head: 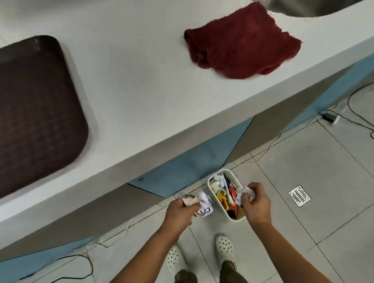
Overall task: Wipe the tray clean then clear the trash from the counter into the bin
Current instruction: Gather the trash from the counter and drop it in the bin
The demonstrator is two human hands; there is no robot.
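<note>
White clogs (201, 255) beside bin (226, 194)

Steel sink (310, 6) at far bench corner; floor drain (299, 195) in tiled floor; black cables (360, 90) trailing; white clogs (225, 248).

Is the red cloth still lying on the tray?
No. The red cloth lies crumpled on the white counter, well apart from the brown tray.

Both hands hold crumpled paper at the white bin (212, 182) on the floor: left hand (180, 213) beside it, right hand (257, 205) over its rim.
</note>
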